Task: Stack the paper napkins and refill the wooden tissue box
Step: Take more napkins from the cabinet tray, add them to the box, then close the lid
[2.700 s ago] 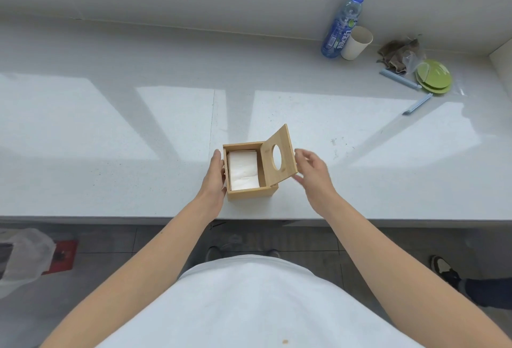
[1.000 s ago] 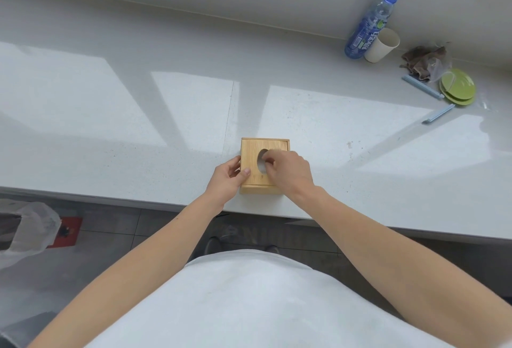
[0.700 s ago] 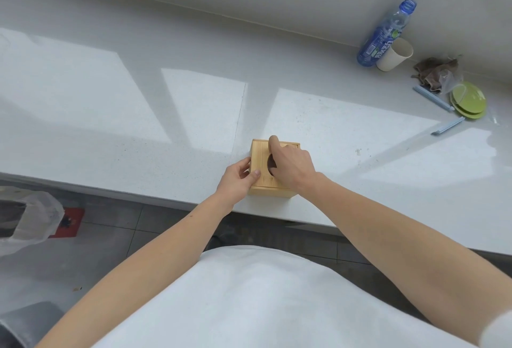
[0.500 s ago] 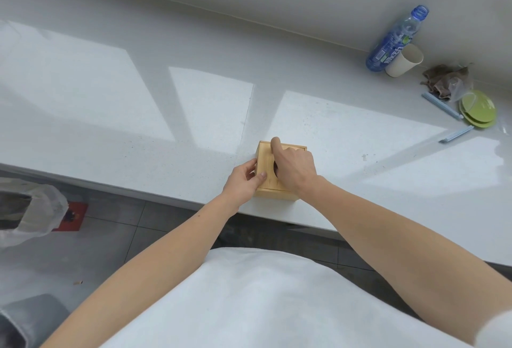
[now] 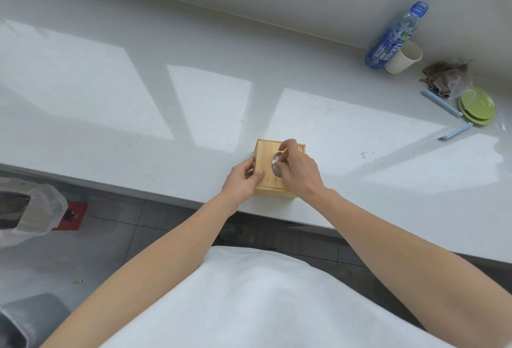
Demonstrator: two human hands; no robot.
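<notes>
While its lid lies shut, the wooden tissue box (image 5: 267, 151) sits flat at the near edge of the white counter (image 5: 166, 115). Head view: square box of pale honey-coloured wood with straight grain. Oval opening (image 5: 276, 163) in the lid, something pale grey inside. Left hand (image 5: 242, 181) grips the box's left wall, thumb on the lid. Right hand (image 5: 297, 173) is over the opening, forefinger arched, thumb tip at the hole. Cannot tell whether these fingers pinch anything.
</notes>
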